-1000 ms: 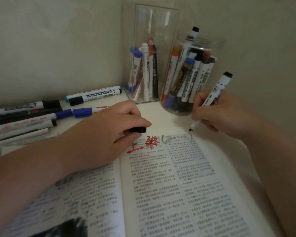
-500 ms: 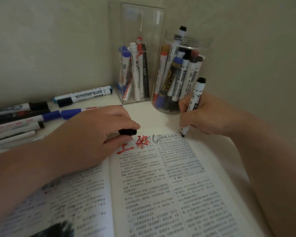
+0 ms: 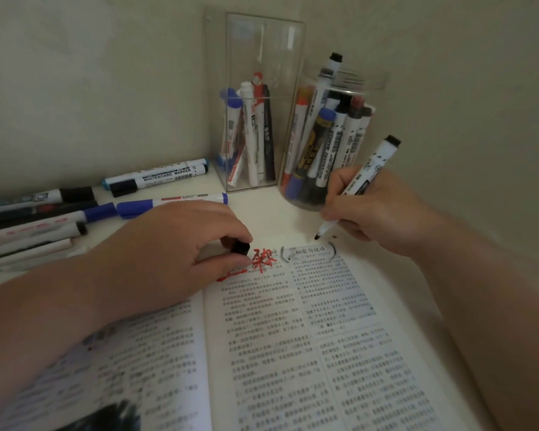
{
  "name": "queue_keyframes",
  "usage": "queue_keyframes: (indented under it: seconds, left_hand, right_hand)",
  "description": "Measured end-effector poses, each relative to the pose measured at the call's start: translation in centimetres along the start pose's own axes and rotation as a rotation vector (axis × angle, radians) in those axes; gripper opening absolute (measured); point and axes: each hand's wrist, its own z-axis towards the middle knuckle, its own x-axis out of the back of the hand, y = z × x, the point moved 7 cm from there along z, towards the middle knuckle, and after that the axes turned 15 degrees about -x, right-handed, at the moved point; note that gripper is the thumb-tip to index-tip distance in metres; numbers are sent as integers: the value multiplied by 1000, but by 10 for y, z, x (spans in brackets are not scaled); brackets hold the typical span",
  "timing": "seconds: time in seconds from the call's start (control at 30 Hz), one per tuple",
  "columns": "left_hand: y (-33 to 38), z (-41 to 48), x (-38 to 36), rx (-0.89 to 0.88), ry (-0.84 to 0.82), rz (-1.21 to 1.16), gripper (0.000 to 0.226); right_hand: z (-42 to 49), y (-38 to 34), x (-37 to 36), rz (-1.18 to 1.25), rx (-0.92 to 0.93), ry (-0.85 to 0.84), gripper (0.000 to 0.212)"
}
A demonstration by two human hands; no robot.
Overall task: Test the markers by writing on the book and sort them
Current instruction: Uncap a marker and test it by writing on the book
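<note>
pale wall (image 3: 91, 73) behind white tabletop (image 3: 262, 213)

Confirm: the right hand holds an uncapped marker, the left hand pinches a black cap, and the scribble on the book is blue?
Not blue: the head view shows a red scribble on the book. The marker in the right hand and cap in the left hand are correct.

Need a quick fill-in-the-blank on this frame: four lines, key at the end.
1. The right hand grips a marker with its tip pointing ____.
2. The left hand pinches a ____ cap.
3. The handwriting on the book is ____.
4. The round jar stands ____ of the rectangular box.
Missing: down; black; red; right.
</note>
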Motion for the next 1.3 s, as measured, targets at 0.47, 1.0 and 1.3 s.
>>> queue_keyframes:
  seconds: [0.47, 1.0, 1.3]
  left_hand:
    - [1, -1, 3, -1, 56, -36, 39]
    - [-2, -2, 3, 29, 61, -33, 38]
    - [-2, -2, 2, 37, 49, -22, 40]
  right_hand:
    - [-3, 3, -28, -110, -62, -74, 13]
    - [-5, 0, -31, -136, -70, -103, 15]
    - [-4, -3, -20, -263, -79, 42, 18]
